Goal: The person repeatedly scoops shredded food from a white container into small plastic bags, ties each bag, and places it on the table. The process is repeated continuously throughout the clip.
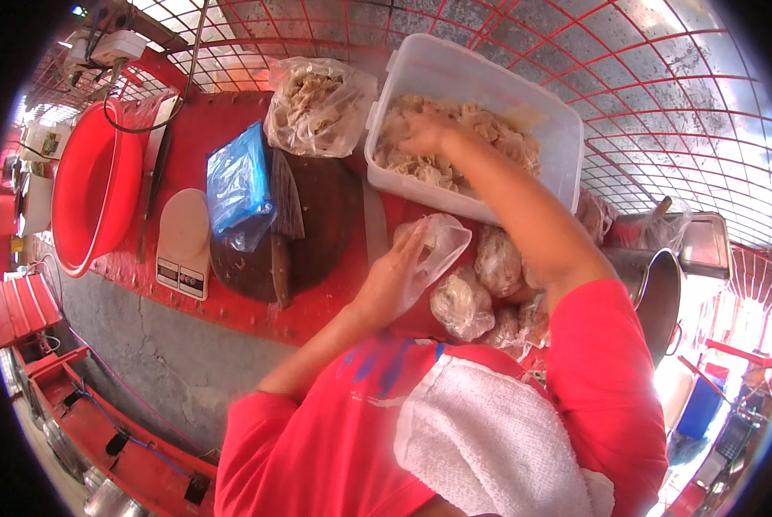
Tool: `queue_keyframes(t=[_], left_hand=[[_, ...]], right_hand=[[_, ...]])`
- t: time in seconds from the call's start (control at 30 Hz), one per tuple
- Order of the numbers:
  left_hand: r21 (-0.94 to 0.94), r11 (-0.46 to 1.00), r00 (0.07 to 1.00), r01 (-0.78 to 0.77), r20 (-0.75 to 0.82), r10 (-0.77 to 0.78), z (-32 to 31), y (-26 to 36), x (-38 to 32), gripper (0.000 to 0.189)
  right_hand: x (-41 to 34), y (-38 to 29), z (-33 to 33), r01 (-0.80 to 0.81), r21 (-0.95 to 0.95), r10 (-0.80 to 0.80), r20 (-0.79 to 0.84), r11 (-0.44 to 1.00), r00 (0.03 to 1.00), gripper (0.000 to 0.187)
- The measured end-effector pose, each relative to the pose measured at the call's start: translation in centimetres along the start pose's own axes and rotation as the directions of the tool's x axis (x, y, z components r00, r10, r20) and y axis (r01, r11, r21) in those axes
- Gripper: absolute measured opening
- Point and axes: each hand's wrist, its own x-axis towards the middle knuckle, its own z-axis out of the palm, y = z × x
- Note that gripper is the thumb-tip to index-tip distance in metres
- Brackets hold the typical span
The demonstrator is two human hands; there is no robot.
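Note:
My left hand [386, 281] holds a small clear plastic bag [447, 242], its mouth spread wide to the right. A little pale food seems to lie inside the bag. Over the left part of a large translucent plastic tub [473, 61], my right hand [428, 132] has its fingers down in pale, beige pieces of food [502, 132], possibly cut meat. The fingertips blur into the food, so their grip is unclear. Several tied plastic bags of food [462, 304] lie just right of my left hand, below the tub.
A cleaver [286, 213] and a blue plastic packet [240, 181] rest on a round chopping board [331, 213]. Left of it are a kitchen scale [184, 226] and a red basin [89, 187]. An open bag of food [318, 106] stands behind. A metal pot [657, 297] is at right.

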Motion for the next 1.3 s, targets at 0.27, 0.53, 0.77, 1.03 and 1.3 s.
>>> queue_keyframes(t=[0.27, 0.53, 0.77, 1.03, 1.3], left_hand=[[-0.111, 0.992, 0.997, 0.066, 0.038, -0.062, 0.8, -0.5, 0.3, 0.072], [-0.032, 0.999, 1.000, -0.006, 0.020, 0.007, 0.9, -1.2, 0.0, 0.074], [-0.073, 0.985, 0.982, 0.158, 0.119, -0.148, 1.4, -0.6, 0.1, 0.066], [-0.029, 0.989, 0.989, 0.145, 0.041, -0.143, 0.4, -1.3, -0.5, 0.064], [-0.052, 0.998, 0.999, 0.038, 0.010, -0.038, 0.7, -1.1, -0.7, 0.067]], right_hand=[[-2.1, 0.9, 2.2, 0.165, 0.007, -0.159, -0.240, 0.986, 0.958, 0.059], [-1.9, 0.0, 2.4, 0.140, 0.272, -0.053, -0.305, 0.952, 0.951, 0.051], [-1.3, 0.1, 2.6, 0.204, 0.228, -0.133, -0.293, 0.952, 0.947, 0.049], [-1.1, 5.5, 0.0, 0.056, 0.956, 0.172, -0.109, 0.288, 0.979, 0.037], [-9.3, 8.3, -4.1, 0.029, 0.925, 0.179, 0.042, -0.378, 0.983, 0.033]])
